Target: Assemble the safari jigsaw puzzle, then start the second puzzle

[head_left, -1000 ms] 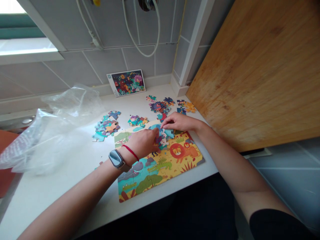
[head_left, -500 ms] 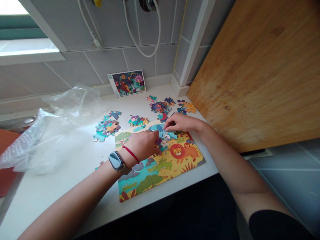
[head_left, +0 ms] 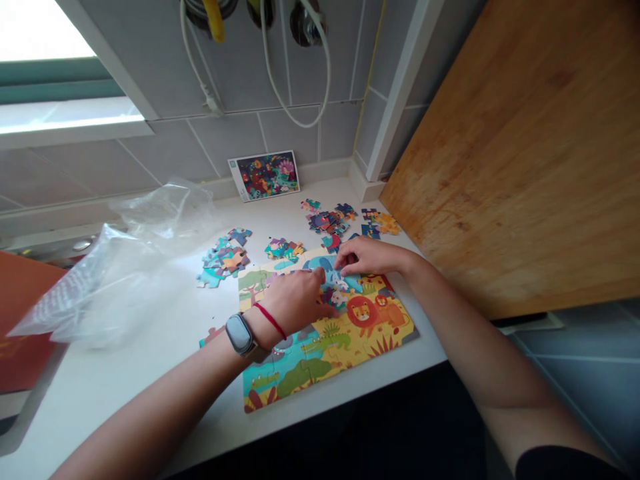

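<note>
An animal jigsaw puzzle [head_left: 305, 370] lies assembled on the white counter, showing lions, crocodiles and an elephant. On its upper middle, between my hands, rest a few joined puzzle pieces [head_left: 339, 298] in purple, white and teal. My left hand [head_left: 295, 298], with a watch and red cord at the wrist, reaches over the puzzle. Its thumb and fingers close about the left side of these pieces. From the right comes my right hand [head_left: 369, 256], fingers curled, thumb and fingertips pinching the pieces' upper right side. My fingers partly cover the pieces.
Loose piles of puzzle pieces [head_left: 225, 259] lie behind and left of the puzzle. A picture card [head_left: 265, 176] leans on the tiled wall. A clear plastic bag [head_left: 130, 267] spreads at left. The wooden panel [head_left: 520, 167] borders the right side; white cables [head_left: 295, 119] hang above.
The view has shifted slightly, so everything sits a little lower and further right. Both hands stay at the same pieces, with only slight finger movement.
</note>
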A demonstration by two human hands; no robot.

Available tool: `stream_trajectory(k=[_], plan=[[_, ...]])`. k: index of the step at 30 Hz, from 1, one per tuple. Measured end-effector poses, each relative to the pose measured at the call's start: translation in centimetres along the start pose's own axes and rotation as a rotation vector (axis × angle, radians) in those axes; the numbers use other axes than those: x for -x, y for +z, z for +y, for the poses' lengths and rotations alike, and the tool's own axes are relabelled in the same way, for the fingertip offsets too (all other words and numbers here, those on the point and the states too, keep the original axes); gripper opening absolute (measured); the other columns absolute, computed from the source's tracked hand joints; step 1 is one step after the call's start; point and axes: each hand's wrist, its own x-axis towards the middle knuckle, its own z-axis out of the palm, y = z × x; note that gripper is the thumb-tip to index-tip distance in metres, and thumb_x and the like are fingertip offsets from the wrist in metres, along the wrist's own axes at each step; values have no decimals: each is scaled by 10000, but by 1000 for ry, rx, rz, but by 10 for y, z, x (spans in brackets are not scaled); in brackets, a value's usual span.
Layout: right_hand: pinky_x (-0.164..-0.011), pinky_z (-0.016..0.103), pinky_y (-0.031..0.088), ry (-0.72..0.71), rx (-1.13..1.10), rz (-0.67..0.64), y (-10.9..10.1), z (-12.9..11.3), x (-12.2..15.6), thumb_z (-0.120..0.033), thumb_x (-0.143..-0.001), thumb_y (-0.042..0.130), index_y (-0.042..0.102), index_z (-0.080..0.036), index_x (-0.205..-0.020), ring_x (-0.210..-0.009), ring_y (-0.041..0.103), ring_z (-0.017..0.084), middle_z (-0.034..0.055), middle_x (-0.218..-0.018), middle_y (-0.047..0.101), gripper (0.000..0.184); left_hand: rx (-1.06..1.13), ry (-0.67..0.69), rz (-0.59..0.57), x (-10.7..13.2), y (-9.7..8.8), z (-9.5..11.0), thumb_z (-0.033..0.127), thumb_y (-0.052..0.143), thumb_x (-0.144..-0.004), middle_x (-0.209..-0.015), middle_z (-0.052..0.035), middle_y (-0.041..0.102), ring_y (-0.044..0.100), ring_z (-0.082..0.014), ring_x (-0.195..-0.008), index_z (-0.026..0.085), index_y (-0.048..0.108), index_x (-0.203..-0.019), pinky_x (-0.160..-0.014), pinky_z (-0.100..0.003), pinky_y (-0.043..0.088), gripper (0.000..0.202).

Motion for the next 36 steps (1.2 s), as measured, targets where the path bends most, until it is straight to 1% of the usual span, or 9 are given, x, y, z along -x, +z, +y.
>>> stream_trajectory(k=[4,8,11,14,21,27,30,33,36], plan=[[-703,253,473,5,4,-17,-1,0,0,-231,-834,766,842,-171,-963,-754,641,150,58,-880,776,161,19,-117,134,-6,-18,-29,639,640,-921,-1067,-93,762,719,-274,-931,231,634,-1210,-721,-337,499,500],[-713,253,477,11,-9,-24,-1,0,0,-220,-849,750,845,-173,-955,-771,650,151,65,-896,781,150,-63,-329,264,-19,-27,-75,674,589,-931,-1255,-184,699,693,-333,-1077,172,626,-1289,-831,-390,521,617],[-717,254,481,13,-12,-22,0,0,0,-203,-840,753,843,-171,-949,-772,654,152,66,-903,783,145,-62,-392,222,-29,-24,-101,701,610,-888,-1277,-175,688,684,-328,-1109,178,657,-1255,-871,-376,521,641],[-718,254,484,11,-15,-22,0,1,0,-212,-844,754,842,-177,-948,-774,653,152,64,-903,783,141,-37,-340,192,-37,-19,-114,643,644,-872,-1221,-125,720,690,-297,-1082,222,687,-1191,-881,-357,518,530],[-680,252,466,30,-18,-22,1,4,0,-235,-845,757,833,-176,-954,-740,636,146,56,-860,769,145,-24,-310,228,-40,-16,-120,592,683,-870,-1199,-111,725,683,-278,-1074,226,681,-1185,-882,-344,518,483],[-697,263,466,41,17,-29,1,2,1,-246,-866,706,825,-161,-940,-760,637,164,80,-896,759,164,-59,-300,232,-35,-14,-95,462,596,-972,-1263,-173,667,691,-308,-1105,164,678,-1233,-868,-363,531,405],[-671,264,456,41,14,-17,1,0,1,-266,-865,695,820,-163,-920,-731,622,165,79,-887,753,172,-29,-274,245,-33,-14,-86,464,562,-1002,-1261,-178,660,690,-313,-1116,156,644,-1301,-874,-372,535,437],[-653,267,447,53,4,-8,1,-2,2,-300,-854,704,815,-172,-893,-710,614,168,71,-858,745,173,16,-223,317,-26,-6,-91,511,511,-1032,-1270,-182,664,678,-306,-1153,145,526,-1462,-955,-386,526,565],[-666,268,450,65,10,-2,2,-3,2,-296,-853,678,810,-174,-886,-720,615,170,69,-849,740,183,-8,-117,436,-11,16,-111,537,430,-1064,-1442,-183,592,596,-311,-1308,166,461,-1530,-1103,-438,464,596]])
